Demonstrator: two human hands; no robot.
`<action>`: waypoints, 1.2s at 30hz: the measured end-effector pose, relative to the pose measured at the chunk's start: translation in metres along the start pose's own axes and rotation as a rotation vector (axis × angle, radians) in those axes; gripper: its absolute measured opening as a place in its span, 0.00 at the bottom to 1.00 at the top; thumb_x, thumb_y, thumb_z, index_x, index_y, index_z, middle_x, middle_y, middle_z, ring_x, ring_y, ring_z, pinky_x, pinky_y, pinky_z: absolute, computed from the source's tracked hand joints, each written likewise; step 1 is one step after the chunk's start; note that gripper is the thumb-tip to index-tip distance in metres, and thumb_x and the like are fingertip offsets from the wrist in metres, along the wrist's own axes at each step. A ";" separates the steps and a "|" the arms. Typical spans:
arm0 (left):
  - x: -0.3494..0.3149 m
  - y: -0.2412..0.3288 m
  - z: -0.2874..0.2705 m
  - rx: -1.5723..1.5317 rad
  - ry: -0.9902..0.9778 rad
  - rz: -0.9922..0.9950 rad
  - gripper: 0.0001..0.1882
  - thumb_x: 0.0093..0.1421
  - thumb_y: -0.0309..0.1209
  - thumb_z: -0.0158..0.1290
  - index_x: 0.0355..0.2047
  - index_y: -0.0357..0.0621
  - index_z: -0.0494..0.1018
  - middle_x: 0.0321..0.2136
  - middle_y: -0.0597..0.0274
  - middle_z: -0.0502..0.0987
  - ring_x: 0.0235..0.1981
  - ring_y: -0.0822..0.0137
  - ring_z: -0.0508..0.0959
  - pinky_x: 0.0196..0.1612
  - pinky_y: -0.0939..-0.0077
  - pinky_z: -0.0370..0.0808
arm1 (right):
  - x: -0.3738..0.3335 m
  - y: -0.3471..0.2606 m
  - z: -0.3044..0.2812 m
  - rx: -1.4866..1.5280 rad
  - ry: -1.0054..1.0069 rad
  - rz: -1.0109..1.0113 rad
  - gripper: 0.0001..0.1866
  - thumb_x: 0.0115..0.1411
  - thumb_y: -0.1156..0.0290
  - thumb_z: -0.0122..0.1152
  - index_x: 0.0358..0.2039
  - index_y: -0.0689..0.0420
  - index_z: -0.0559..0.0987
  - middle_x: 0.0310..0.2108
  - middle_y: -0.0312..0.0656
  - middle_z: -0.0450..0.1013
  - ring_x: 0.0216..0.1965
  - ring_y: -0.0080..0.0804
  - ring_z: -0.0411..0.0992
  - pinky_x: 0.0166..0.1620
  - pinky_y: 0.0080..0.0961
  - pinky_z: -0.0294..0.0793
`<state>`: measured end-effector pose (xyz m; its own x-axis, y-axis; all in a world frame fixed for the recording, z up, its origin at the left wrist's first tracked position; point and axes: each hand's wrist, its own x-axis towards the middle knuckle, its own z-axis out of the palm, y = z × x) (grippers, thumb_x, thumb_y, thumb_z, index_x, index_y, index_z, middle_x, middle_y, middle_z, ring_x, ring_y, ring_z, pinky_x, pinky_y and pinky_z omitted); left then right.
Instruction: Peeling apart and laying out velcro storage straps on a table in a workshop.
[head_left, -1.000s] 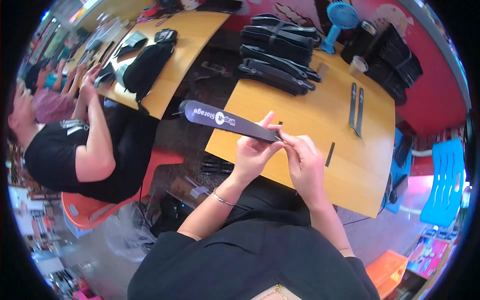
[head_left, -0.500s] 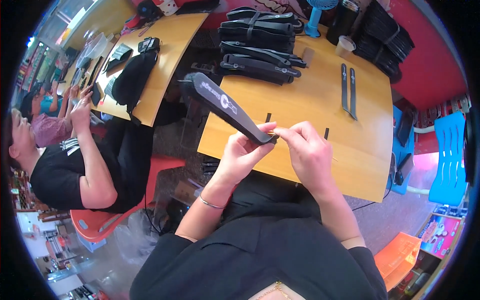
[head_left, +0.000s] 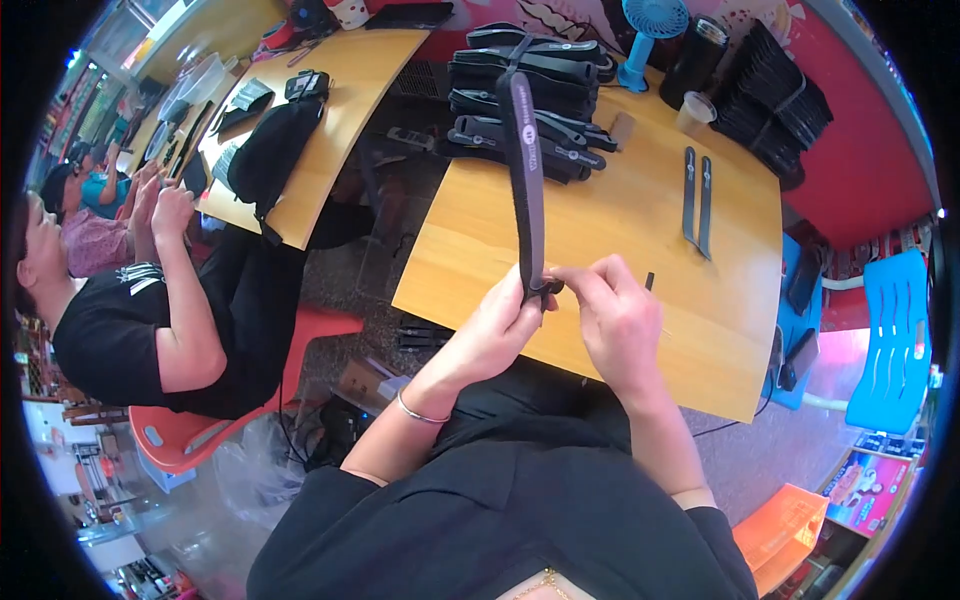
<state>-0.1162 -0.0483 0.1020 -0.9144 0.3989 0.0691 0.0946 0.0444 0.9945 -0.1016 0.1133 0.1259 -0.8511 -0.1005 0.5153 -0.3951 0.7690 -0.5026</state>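
My left hand [head_left: 500, 318] is closed round the lower end of a bundle of black straps [head_left: 527, 180] with a grey printed face. The bundle stands up from my fist over the table, its far end in front of the stacked straps. Close beside it, my right hand [head_left: 622, 318] pinches with thumb and forefinger at the bundle's folded black lower end. What exactly lies between those fingertips is too small to make out. A short black strip [head_left: 650, 281] lies on the table just past my right hand.
Tied stacks of straps [head_left: 570, 75] stand at the table's [head_left: 450, 230] back. Two single straps [head_left: 690, 195] lie at right, near a cup [head_left: 696, 112], a black bottle [head_left: 697, 55], a blue fan [head_left: 645, 35] and another dark bundle [head_left: 775, 100]. A person [head_left: 150, 320] sits at the left table.
The strap bundle has swung from leaning left to nearly upright, its narrow side now more toward me. Both hands stay at its lower end. The short strip behind the bundle no longer shows.
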 end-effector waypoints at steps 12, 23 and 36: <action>-0.027 -0.006 -0.029 -0.371 -0.380 -0.326 0.15 0.59 0.18 0.37 0.45 0.36 0.66 0.32 0.63 0.69 0.31 0.72 0.71 0.38 0.77 0.70 | 0.019 0.009 -0.060 -0.027 -0.058 -0.099 0.16 0.49 0.77 0.65 0.40 0.51 0.80 0.27 0.38 0.70 0.23 0.31 0.70 0.23 0.26 0.66; -0.006 0.010 0.010 -0.612 -0.089 -0.432 0.13 0.70 0.40 0.40 0.39 0.46 0.67 0.23 0.74 0.64 0.21 0.81 0.63 0.22 0.89 0.58 | -0.014 0.005 -0.030 0.400 0.016 0.013 0.29 0.39 0.67 0.76 0.46 0.51 0.79 0.34 0.35 0.74 0.23 0.24 0.64 0.29 0.20 0.67; -0.042 0.002 -0.068 -0.502 -0.601 -0.506 0.11 0.70 0.35 0.40 0.33 0.42 0.63 0.23 0.74 0.59 0.22 0.82 0.57 0.23 0.88 0.57 | 0.045 0.101 -0.124 0.622 0.483 0.275 0.09 0.61 0.66 0.60 0.36 0.58 0.79 0.28 0.34 0.77 0.19 0.10 0.53 0.22 0.12 0.48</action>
<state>-0.1043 -0.1276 0.1060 -0.4299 0.8535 -0.2945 -0.5688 -0.0027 0.8225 -0.1372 0.2647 0.1846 -0.7590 0.4310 0.4879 -0.4340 0.2236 -0.8727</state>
